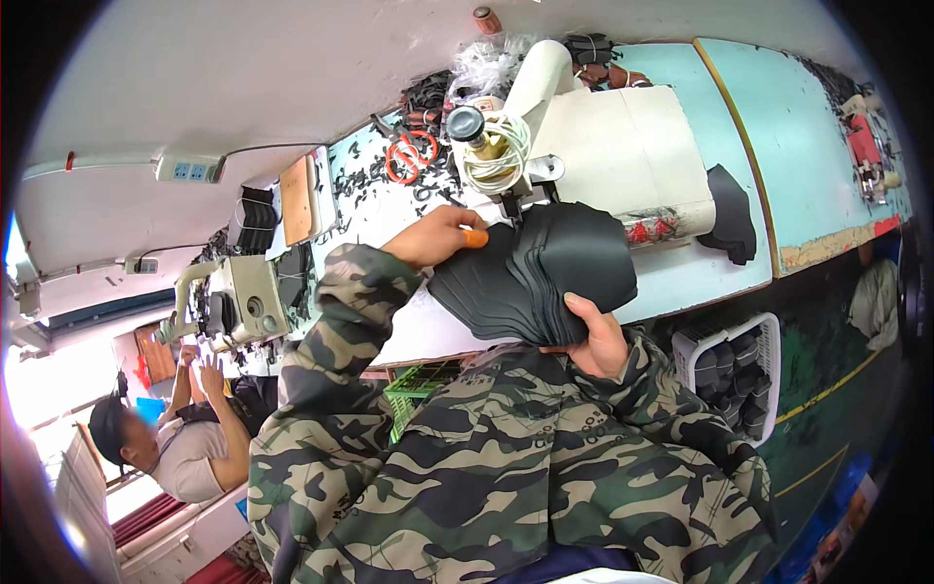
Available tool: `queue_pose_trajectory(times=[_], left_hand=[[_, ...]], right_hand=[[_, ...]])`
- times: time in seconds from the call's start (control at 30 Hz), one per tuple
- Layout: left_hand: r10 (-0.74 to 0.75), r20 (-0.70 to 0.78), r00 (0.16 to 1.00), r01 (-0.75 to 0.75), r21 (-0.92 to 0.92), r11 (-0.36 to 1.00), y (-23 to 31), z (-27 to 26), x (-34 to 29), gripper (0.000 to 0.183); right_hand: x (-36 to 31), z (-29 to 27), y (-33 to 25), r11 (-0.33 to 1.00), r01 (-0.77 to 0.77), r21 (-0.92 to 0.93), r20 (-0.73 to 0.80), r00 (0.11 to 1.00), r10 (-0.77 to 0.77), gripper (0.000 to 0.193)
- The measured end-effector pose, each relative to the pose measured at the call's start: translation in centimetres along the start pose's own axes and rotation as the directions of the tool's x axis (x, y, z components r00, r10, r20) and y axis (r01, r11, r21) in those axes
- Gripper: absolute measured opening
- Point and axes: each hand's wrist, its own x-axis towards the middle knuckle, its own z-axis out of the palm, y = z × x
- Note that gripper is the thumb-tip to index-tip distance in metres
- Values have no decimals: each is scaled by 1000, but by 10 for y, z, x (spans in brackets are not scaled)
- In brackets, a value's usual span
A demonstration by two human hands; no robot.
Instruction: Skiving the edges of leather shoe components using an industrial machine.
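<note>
A fanned stack of black, flat, leather-like cut pieces (574, 248) lies across the table's front edge, close under the head of a white bench machine (545, 83). My right hand (598, 341) grips the stack's near edge, thumb on top and fingers beneath. At the stack's far left corner is my left hand (438, 237), its fingers curled and closed on the edge of the pieces. One of its fingers wears an orange finger cover (474, 238). The layers are spread like steps toward the left.
Orange-handled scissors (411, 156) lie among black scraps left of the machine. A single black piece (728, 214) rests at the right. A white basket (775, 375) of black bundles stands below the table, and a green crate (413, 384) under it. Another person (185, 453) works at the left.
</note>
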Motion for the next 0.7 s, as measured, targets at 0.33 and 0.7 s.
queue_pose_trajectory(times=[0.33,0.7], left_hand=[[-136,-29,990,139,248,959,52,4,10,37],[-103,-24,994,104,60,993,8,0,-1,24]], right_hand=[[-3,-1,-1,996,17,92,59,998,-23,38],[-3,2,0,997,38,66,85,995,-44,38]])
